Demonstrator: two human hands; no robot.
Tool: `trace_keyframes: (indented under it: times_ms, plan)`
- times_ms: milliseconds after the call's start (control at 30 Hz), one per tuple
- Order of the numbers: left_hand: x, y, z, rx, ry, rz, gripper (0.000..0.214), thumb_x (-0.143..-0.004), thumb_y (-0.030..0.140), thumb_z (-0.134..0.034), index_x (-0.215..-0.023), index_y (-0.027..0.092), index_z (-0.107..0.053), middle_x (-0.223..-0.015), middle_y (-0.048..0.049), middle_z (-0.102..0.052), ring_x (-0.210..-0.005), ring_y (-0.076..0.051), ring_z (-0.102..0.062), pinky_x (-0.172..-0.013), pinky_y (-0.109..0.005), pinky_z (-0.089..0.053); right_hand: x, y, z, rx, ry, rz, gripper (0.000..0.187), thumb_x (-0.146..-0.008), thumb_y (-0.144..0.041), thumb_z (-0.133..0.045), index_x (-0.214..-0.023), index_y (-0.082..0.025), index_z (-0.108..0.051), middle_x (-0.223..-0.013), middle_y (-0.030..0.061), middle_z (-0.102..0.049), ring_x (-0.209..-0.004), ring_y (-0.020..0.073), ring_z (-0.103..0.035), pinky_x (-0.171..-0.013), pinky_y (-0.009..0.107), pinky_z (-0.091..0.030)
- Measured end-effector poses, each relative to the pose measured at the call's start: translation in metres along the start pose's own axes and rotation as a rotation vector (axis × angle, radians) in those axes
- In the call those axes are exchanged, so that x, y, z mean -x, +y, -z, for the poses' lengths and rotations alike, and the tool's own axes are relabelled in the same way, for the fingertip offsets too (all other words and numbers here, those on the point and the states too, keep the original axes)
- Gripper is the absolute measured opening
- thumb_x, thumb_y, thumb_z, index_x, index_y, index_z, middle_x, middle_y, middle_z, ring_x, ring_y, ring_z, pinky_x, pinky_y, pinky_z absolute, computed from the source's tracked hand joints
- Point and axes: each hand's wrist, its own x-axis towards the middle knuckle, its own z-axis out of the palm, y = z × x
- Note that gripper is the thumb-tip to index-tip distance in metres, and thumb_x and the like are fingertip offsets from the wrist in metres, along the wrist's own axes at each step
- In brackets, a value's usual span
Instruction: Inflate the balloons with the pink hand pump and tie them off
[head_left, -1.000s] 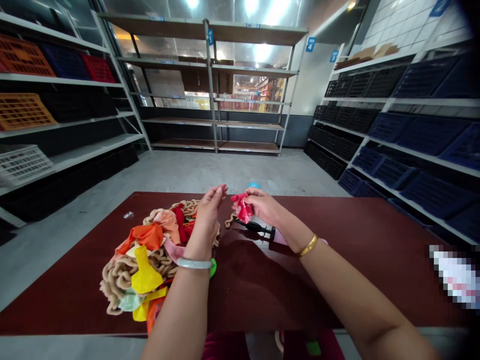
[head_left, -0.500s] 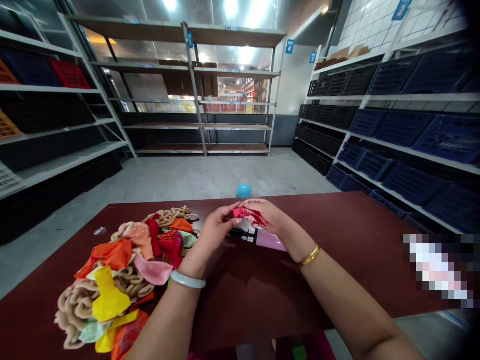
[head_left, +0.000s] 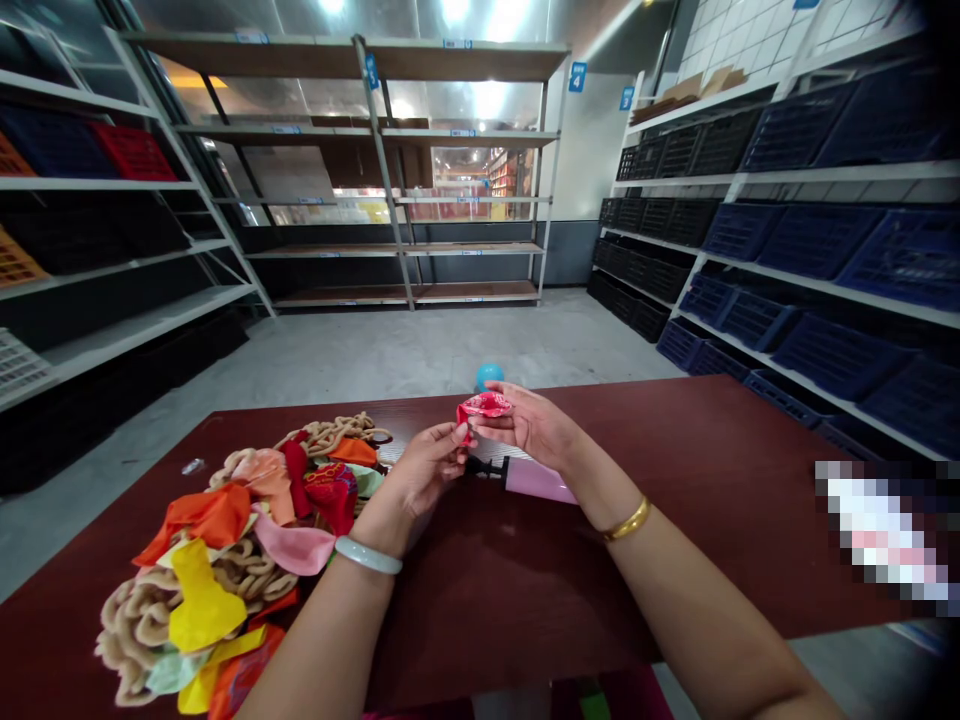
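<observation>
A limp, creased red balloon (head_left: pixel 487 404) with whitish print has one end pinched in the left fingers (head_left: pixel 444 440), its body beside the curved right fingers (head_left: pixel 501 428), whose grip I cannot tell.

The left hand (head_left: pixel 429 468) pinches one end of a limp red balloon (head_left: pixel 487 404), and the right hand (head_left: pixel 541 428) touches its other end. A pink balloon pump (head_left: pixel 538 479) lies on the brown counter (head_left: pixel 510 590), right of heaped limp balloons (head_left: pixel 204 602).
</observation>
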Motion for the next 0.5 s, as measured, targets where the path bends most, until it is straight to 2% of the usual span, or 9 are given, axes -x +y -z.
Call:
trace_keyframes:
  times_ms: [133,200,233,300,367,433,500]
  plan:
    - [0.005,0.005,0.000,0.235,-0.073,0.064,0.020,-0.071,0.019,-0.081,-0.083,0.013,-0.067,-0.074,-0.0026,-0.062,-0.058,-0.007,-0.053,-0.049,-0.017,-0.041,-0.005,-0.001,-0.002,0.122,0.134,0.055,0.045,-0.090,-0.036,-0.060,-0.130,-0.024,-0.043,-0.104,0.0069,-0.068,-0.074,0.0174,-0.071,-0.075,0.036,-0.060]
    - [0.004,0.007,0.004,0.361,-0.032,0.085,0.012,-0.077,0.019,-0.075,-0.084,0.013,-0.067,-0.080,-0.0045,-0.065,-0.060,-0.007,-0.056,-0.051,-0.016,-0.045,-0.005,-0.001,0.002,0.326,0.249,0.078,0.045,-0.088,-0.040,-0.061,-0.127,-0.024,-0.047,-0.111,0.0078,-0.065,-0.074,0.0170,-0.069,-0.069,0.035,-0.059]
    - [0.002,0.009,0.006,0.426,0.004,0.085,0.008,-0.082,0.020,-0.071,-0.084,0.014,-0.067,-0.081,-0.0050,-0.066,-0.061,-0.006,-0.058,-0.051,-0.015,-0.046,-0.003,-0.002,0.004,0.500,0.275,0.082,0.041,-0.086,-0.042,-0.061,-0.122,-0.023,-0.052,-0.112,0.0084,-0.064,-0.076,0.0176,-0.068,-0.068,0.034,-0.058]
    - [-0.001,0.014,0.014,0.541,0.093,0.064,0.012,-0.090,0.023,-0.062,-0.084,0.014,-0.067,-0.080,-0.0052,-0.067,-0.063,-0.006,-0.061,-0.052,-0.014,-0.048,0.004,-0.003,0.010,0.951,0.207,0.047,0.037,-0.082,-0.049,-0.064,-0.106,-0.020,-0.063,-0.107,0.0094,-0.066,-0.083,0.0212,-0.066,-0.071,0.035,-0.054]
    - [-0.004,0.019,0.022,0.630,0.180,0.014,0.019,-0.095,0.024,-0.054,-0.086,0.013,-0.067,-0.078,-0.0051,-0.068,-0.063,-0.006,-0.063,-0.053,-0.013,-0.050,0.015,-0.002,0.014,1.397,0.026,-0.043,0.042,-0.073,-0.056,-0.071,-0.096,-0.020,-0.069,-0.099,0.0103,-0.069,-0.089,0.0270,-0.065,-0.076,0.037,-0.050]
    - [-0.005,0.024,0.031,0.700,0.253,-0.056,0.019,-0.097,0.022,-0.051,-0.090,0.012,-0.066,-0.080,-0.0049,-0.070,-0.064,-0.007,-0.065,-0.055,-0.013,-0.052,0.026,0.002,0.016,1.682,-0.082,-0.123,0.057,-0.062,-0.059,-0.078,-0.105,-0.022,-0.069,-0.102,0.0120,-0.070,-0.094,0.0323,-0.064,-0.077,0.038,-0.047]
    - [-0.004,0.028,0.040,0.734,0.299,-0.124,0.017,-0.096,0.019,-0.051,-0.095,0.011,-0.066,-0.082,-0.0052,-0.072,-0.065,-0.008,-0.067,-0.057,-0.015,-0.054,0.033,0.009,0.015,1.843,-0.116,-0.180,0.068,-0.058,-0.059,-0.080,-0.113,-0.022,-0.066,-0.108,0.0134,-0.069,-0.098,0.0347,-0.064,-0.076,0.037,-0.046]
